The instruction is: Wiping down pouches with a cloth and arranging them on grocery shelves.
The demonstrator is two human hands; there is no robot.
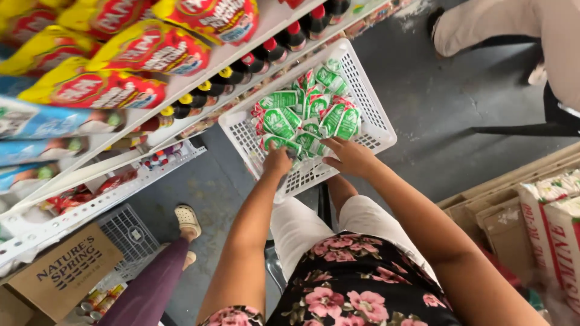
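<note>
Sachets [305, 115], small and green-and-white with red edges, lie in a heap inside the white plastic basket [368, 90], and both your hands are at the near side of this heap. Your left hand [277, 162] has its fingers curled down into the sachets near the basket's front edge; the fingertips are hidden among the packets, so I cannot tell if they hold 1 or only press on it. Your right hand [350, 157] lies just beside it, palm down, fingers bent and pointing toward the pile, touching the nearest sachets; whether it holds any I also cannot tell. The basket rests on your lap, above your white trousers [302, 223], and it is tilted a little toward the shelves. Beside the basket on your left, a shelf [241, 57] carries a row of dark bottles [266, 54] with red and yellow caps, and above them are yellow and red bags [151, 48]. Further left, near the floor, stands a cardboard box [60, 271], and another person's foot in a pale shoe [187, 220] is close to it. On your right are sacks [553, 223] in cardboard.
</note>
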